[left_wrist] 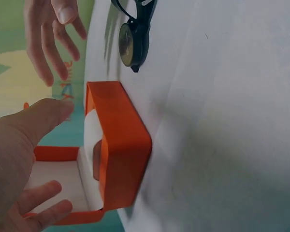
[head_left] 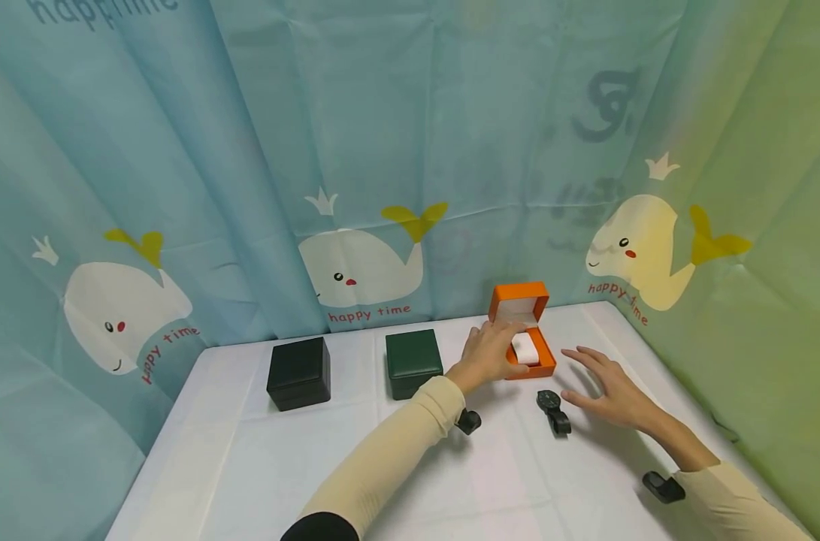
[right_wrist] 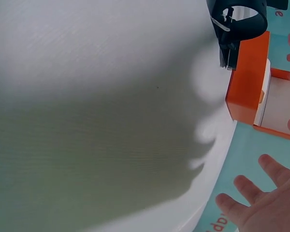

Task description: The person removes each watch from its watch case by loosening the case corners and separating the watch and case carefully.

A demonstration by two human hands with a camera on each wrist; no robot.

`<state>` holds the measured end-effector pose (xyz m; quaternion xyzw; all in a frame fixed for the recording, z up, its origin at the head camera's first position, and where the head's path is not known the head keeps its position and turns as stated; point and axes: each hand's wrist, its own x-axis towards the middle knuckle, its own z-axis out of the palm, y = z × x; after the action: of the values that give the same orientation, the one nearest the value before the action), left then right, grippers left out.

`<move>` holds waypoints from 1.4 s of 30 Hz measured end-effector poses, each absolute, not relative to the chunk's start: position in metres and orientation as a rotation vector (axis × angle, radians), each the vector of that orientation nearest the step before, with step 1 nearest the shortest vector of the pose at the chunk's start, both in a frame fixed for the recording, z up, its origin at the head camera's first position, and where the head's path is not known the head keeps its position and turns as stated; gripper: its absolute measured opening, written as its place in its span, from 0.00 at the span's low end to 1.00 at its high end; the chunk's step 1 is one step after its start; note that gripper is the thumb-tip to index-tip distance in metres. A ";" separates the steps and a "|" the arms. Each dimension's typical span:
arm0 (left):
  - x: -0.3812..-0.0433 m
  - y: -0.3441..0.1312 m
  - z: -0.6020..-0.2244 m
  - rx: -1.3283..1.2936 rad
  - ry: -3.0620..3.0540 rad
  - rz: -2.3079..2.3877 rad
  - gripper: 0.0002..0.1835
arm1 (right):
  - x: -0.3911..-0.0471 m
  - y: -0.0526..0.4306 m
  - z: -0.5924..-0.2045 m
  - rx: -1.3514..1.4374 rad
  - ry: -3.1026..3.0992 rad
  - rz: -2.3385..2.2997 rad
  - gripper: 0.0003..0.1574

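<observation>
Red "happy time" lettering [head_left: 370,313] runs beneath the printed whales [head_left: 362,267]. The left hand [head_left: 488,355], fingers loosely apart, is over the open orange box [head_left: 543,370] and its white cushion [head_left: 525,350] on the worktop [head_left: 301,473]; the right hand [head_left: 609,389], fingers outstretched, is near the black watch [head_left: 549,400], its dial unreadable.

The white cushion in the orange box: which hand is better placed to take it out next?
Probably the left hand: it reaches over the orange box, near the white cushion; the right hand is apart, beside the watch.
</observation>
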<state>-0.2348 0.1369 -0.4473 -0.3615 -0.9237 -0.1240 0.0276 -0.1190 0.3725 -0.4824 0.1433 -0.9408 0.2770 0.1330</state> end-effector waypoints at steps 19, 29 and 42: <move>-0.233 0.100 -0.435 -1.245 -2.714 -0.267 0.44 | -0.126 0.366 -0.483 0.437 -2.725 0.813 0.46; -0.232 0.085 -0.436 -1.236 -2.699 -0.254 0.44 | -0.130 0.361 -0.482 0.443 -2.728 0.812 0.47; -0.233 0.074 -0.434 -1.205 -2.707 -0.126 0.41 | -0.137 0.352 -0.477 0.456 -2.707 0.817 0.47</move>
<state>-0.2325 0.0735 -0.4341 -0.4046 -0.9093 -0.0424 0.0877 -0.1371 0.3522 -0.4768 0.1576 -0.9361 0.2826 0.1382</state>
